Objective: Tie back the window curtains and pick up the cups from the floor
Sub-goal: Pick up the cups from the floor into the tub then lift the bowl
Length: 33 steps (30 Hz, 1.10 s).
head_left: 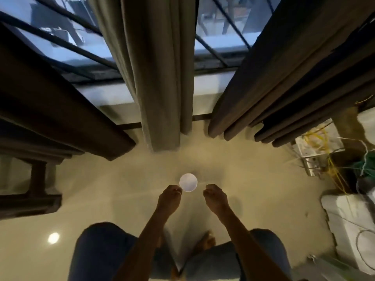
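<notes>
A white cup [188, 182], seen from straight above as a round disc, is over the beige floor [121, 189] in front of me. My left hand [169, 197] pinches its near-left rim with the fingertips. My right hand [216, 196] hovers a little to the cup's right, fingers curled in and holding nothing. Beyond the cup hang three curtains: a dark brown one on the left [50, 102], a grey-green one in the middle [160, 78], and a dark one on the right [294, 78]. All three fall loose to the floor.
A barred window [219, 43] shows between the curtains. Dark wooden furniture [34, 191] stands at the left. At the right lie tangled yellow and green cables [332, 159] and a white box [353, 226]. My knees in blue jeans [101, 254] and bare feet fill the bottom.
</notes>
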Each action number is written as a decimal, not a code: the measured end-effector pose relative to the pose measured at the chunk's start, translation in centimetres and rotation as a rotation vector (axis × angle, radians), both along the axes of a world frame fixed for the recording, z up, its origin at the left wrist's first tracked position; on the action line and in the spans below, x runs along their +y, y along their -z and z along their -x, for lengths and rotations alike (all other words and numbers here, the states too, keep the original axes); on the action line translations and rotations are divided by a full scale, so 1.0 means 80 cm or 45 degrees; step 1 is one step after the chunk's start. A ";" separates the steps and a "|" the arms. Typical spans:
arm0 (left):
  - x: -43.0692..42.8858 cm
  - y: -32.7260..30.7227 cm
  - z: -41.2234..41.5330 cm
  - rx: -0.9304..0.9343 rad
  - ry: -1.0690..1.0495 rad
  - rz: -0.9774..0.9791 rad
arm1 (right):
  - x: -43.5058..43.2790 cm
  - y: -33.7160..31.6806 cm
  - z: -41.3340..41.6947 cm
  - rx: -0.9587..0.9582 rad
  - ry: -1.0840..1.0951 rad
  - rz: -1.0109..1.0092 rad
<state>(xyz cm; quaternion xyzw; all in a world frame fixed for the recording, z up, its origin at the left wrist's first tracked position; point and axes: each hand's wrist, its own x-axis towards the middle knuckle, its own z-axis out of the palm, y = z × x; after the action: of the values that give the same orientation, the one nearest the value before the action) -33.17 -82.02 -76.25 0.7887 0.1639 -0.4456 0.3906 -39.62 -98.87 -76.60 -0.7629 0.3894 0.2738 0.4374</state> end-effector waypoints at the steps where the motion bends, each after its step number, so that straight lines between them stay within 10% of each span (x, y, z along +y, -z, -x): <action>1: -0.001 0.027 -0.005 -0.032 0.010 0.009 | 0.002 0.026 -0.003 -0.005 -0.034 0.020; 20: -0.039 0.359 -0.021 -0.038 0.096 -0.028 | 0.012 0.368 -0.037 -0.070 0.215 -0.076; 33: -0.018 0.097 -0.010 -0.276 -0.163 0.089 | 0.051 0.077 -0.022 -0.454 0.920 -0.366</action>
<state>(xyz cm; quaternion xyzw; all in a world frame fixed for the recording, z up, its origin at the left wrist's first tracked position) -32.36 -83.50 -84.03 0.8059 0.1552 -0.3374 0.4611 -37.89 -94.80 -82.77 -0.5442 0.5078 0.0183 0.6676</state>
